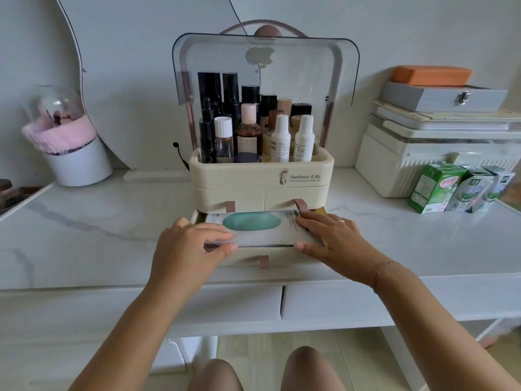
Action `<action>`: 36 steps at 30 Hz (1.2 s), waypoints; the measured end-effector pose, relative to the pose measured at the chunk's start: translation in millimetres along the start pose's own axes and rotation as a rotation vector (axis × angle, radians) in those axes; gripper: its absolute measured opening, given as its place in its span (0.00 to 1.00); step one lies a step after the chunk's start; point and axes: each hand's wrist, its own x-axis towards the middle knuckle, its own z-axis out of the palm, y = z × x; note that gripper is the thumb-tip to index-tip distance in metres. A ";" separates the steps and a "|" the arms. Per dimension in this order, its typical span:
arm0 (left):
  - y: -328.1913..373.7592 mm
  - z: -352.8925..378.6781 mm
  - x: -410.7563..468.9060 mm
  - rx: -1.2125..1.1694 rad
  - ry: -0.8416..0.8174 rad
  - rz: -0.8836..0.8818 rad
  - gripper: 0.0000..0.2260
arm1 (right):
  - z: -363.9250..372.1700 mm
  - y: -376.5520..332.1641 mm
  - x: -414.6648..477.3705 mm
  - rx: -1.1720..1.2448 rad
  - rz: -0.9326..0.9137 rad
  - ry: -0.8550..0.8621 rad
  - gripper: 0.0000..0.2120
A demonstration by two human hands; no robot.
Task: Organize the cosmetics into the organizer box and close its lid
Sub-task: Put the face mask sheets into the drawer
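A cream organizer box (239, 176) stands at the middle of the white table. Its clear lid (310, 69) is swung up and open. Several bottles (253, 128) stand upright in the top compartment. The bottom drawer (248, 259) is pulled out toward me. A stack of flat sachets (262, 231) with a teal oval print lies over the drawer. My left hand (191, 246) pinches the stack's left end, thumb at its front edge. My right hand (335, 238) holds the right end, fingers on top and thumb at the front edge.
A white cup with a pink fluffy band (70, 153) stands at the left by a mirror edge. At the right are stacked white cases (423, 153), a grey box (442, 95) and green cartons (439, 190). My knees show under the table.
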 end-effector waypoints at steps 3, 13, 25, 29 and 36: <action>-2.7 6.6 -4.0 0.078 0.056 0.030 0.20 | 10.4 -0.5 -2.1 0.033 -0.012 0.166 0.36; -18.8 25.4 -14.7 -0.254 0.114 -0.117 0.33 | 38.9 0.5 -19.2 0.239 0.080 0.473 0.37; -40.8 38.9 14.6 -0.508 0.008 -0.325 0.12 | 37.7 18.8 18.9 0.667 0.404 0.352 0.19; -39.7 49.3 31.1 -0.449 0.038 -0.306 0.09 | 34.6 17.8 33.4 0.705 0.366 0.337 0.13; -34.6 52.4 38.1 -0.405 0.102 -0.330 0.14 | 36.2 16.7 40.7 0.709 0.376 0.365 0.23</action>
